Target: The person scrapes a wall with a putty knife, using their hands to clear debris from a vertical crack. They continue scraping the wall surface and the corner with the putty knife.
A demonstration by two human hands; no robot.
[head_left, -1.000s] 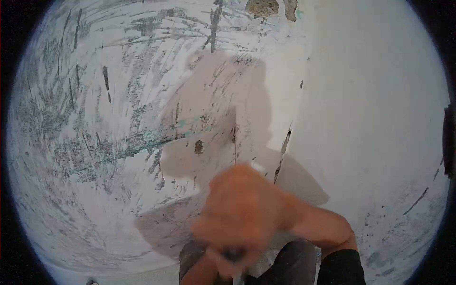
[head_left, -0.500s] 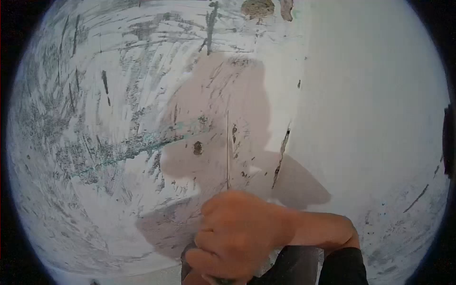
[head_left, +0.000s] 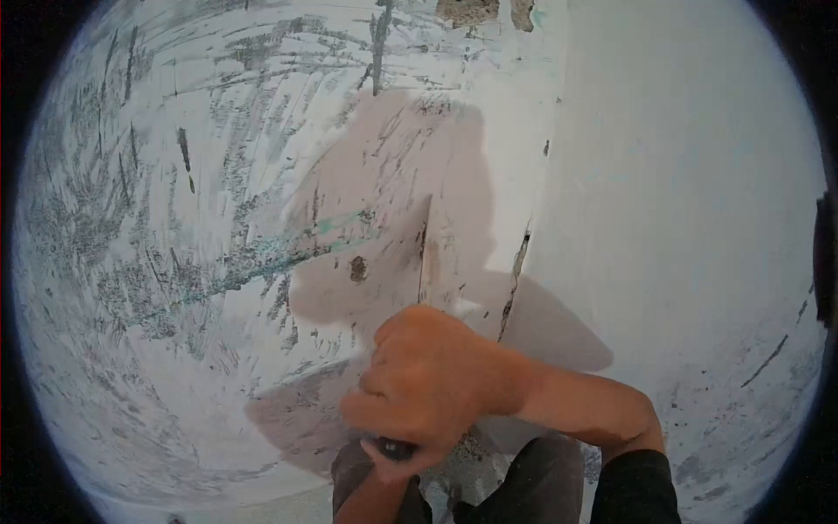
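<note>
Since half a second ago the right hand (head_left: 428, 380) has risen higher in view, baring the dark end of a tool's handle (head_left: 395, 450) and more of the left forearm (head_left: 374, 499) beneath. The right hand is clenched around that handle; the rest of the tool is mostly covered by the fist, in front of the scraped wall (head_left: 209, 367). A thin straight edge (head_left: 424, 262) stands above the knuckles, possibly the tool's blade, though its outline blends into the person's shadow (head_left: 393, 157). The left hand is largely hidden under the right, so its grip cannot be told. The dark sleeve (head_left: 635, 489) and trouser legs (head_left: 546, 480) are cut off below, as is a rough brown patch (head_left: 467, 10) above.
</note>
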